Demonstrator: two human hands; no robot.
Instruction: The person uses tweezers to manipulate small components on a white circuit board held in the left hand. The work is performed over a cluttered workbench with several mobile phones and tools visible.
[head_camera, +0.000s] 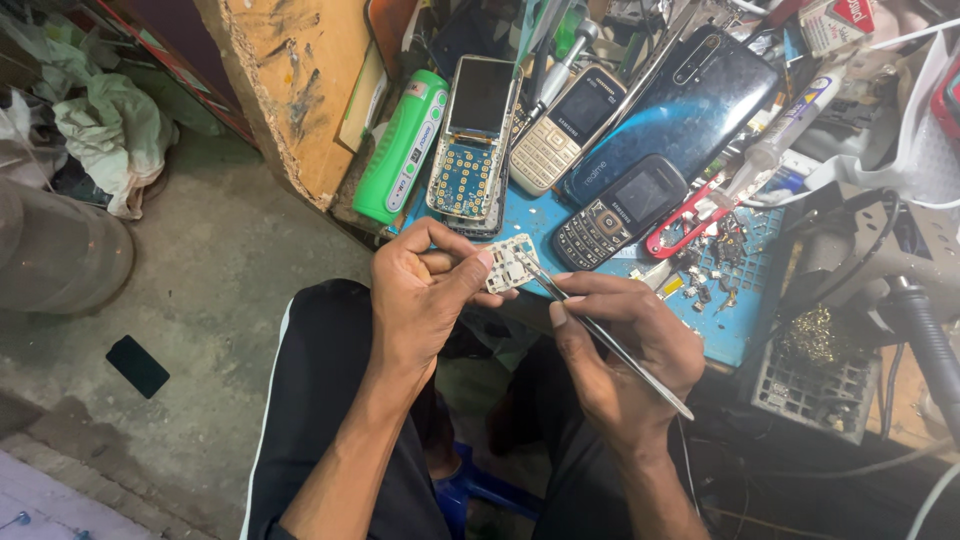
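Right hand (625, 350) fingers pinch tweezers (600, 335), tips up-left on small board (508, 263) gripped by left hand (425, 290)

Blue work mat (745, 330). White keypad board (508, 263) in my fingers, silver tweezers (600, 335). Green cylinder (402, 148). Champagne keypad phone (568, 128), black keypad phone (620, 212), glossy dark-blue smartphone back (680, 110). Red-handled snips (680, 222).

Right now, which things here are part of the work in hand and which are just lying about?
In hand:
left hand holding small circuit board
right hand holding metal tweezers

Lying about:
green cylinder
opened keypad phone
gold keypad phone
black keypad phone
dark smartphone
red-handled snips
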